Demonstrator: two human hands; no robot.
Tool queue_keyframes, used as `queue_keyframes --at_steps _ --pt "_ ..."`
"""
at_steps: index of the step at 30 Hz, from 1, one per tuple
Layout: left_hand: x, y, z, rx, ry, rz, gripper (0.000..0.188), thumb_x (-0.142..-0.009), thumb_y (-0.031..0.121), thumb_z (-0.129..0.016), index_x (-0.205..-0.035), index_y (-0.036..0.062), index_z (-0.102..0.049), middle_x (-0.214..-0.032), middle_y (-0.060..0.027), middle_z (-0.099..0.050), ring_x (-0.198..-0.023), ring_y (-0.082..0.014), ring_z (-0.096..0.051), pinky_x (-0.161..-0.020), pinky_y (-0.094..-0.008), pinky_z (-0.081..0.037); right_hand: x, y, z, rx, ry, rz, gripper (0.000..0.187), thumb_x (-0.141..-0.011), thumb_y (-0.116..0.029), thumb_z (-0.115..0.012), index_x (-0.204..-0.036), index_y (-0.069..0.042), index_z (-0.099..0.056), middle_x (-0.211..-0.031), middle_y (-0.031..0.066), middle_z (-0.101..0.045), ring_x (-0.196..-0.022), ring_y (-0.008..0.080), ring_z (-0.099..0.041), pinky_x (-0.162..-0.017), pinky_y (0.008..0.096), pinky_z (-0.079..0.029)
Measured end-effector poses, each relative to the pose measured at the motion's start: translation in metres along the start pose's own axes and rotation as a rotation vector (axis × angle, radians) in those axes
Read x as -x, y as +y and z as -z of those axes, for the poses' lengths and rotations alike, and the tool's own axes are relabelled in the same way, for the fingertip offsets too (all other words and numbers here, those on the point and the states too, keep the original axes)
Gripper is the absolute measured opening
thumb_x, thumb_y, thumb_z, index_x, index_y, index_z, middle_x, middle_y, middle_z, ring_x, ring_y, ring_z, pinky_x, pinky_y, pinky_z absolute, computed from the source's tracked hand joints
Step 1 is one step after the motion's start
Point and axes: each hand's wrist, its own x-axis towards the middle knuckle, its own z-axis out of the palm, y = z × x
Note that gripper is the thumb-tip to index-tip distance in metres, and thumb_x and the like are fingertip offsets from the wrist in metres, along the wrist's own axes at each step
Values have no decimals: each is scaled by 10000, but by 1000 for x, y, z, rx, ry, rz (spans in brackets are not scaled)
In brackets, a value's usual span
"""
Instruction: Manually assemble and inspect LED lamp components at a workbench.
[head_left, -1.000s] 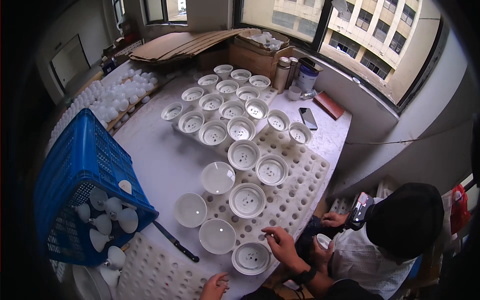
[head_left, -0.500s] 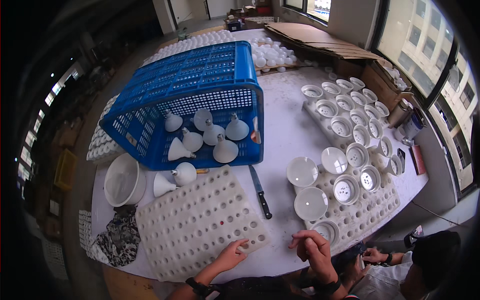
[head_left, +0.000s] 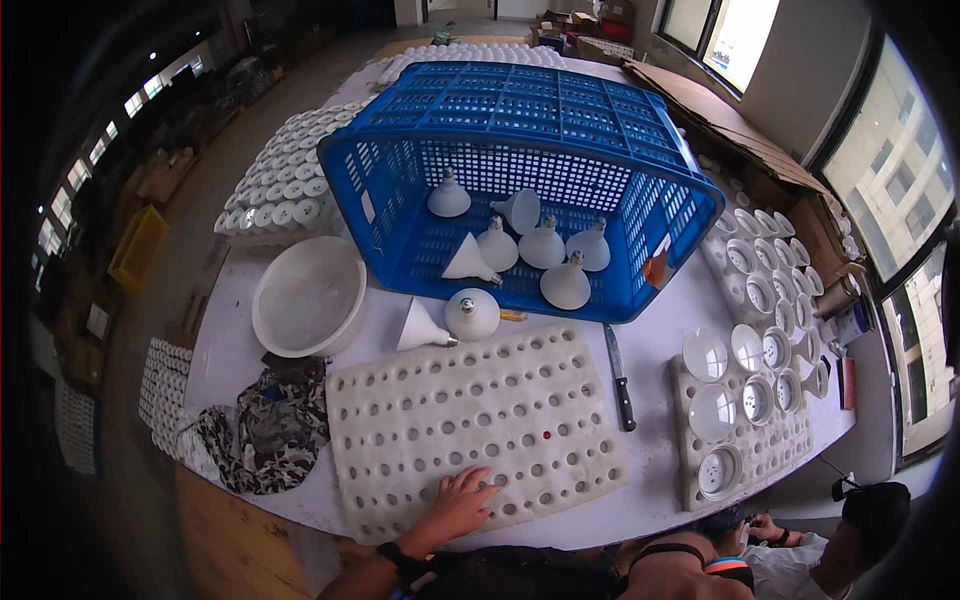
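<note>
My left hand (head_left: 458,506) rests on the near edge of a pale foam board (head_left: 455,410) dotted with rows of round holes; its fingers are apart and hold nothing. Only part of my right arm (head_left: 680,570) shows at the lower edge, and the hand itself is out of view. A small red spot (head_left: 547,435) marks the board. Beyond the board lie two white reflector-type bulbs (head_left: 472,316) with metal screw caps. More such bulbs (head_left: 542,246) stand or lie inside a blue plastic crate (head_left: 520,150) tipped on its side.
A black-handled knife (head_left: 622,390) lies right of the board. To the left are a white tub (head_left: 310,297) and camouflage cloth (head_left: 270,420). At right, another holed board (head_left: 690,480) carries round white lamp cups (head_left: 758,398) and clear-topped ones. A person (head_left: 800,550) sits at the lower right.
The view has swung left, so things appear further right. My right hand, earlier raised with curled fingers beside the right-hand board, has dropped out of view. My left hand stays on the foam board.
</note>
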Motion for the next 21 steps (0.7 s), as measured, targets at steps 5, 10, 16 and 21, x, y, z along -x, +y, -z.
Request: queue_keyframes --at_steps 5,10,16,21 --pt "-43 -56 10 795 60 93 349 -783 176 -634 -1119 102 -580 -1148 -114 -542 -988 -193 -560 -798 -345 -459 3 43 31 152 -200 -363 216 -881 -163 -539 -791 22 -603 -761 131 -602 -605 249 -608 -467 314 -453" --pt "-79 -128 80 1501 648 662 603 -806 186 -638 -1317 52 -348 -1304 -138 -387 -1191 -232 -407 -934 -360 -388 110 96 101 760 918 -1280 192 -866 -174 -572 -930 6 -592 -792 109 -614 -723 150 -593 -635 265 -449" --pt "-158 -170 104 1016 617 599 822 -693 303 -738 -1344 68 -295 -1358 -231 -258 -1243 -336 -299 -998 -414 -309 264 112 155 1129 1007 -1584 234 -838 -210 -590 -979 -26 -622 -663 57 -606 -594 134 -586 -538 284 -462" --pt "-193 -200 103 693 598 424 771 -658 266 -756 -1297 31 -393 -1278 -169 -396 -1204 -283 -385 -976 -368 -349 259 106 170 623 1229 -1619 201 -837 -197 -603 -966 -47 -642 -686 -7 -615 -606 55 -569 -504 208 -427"
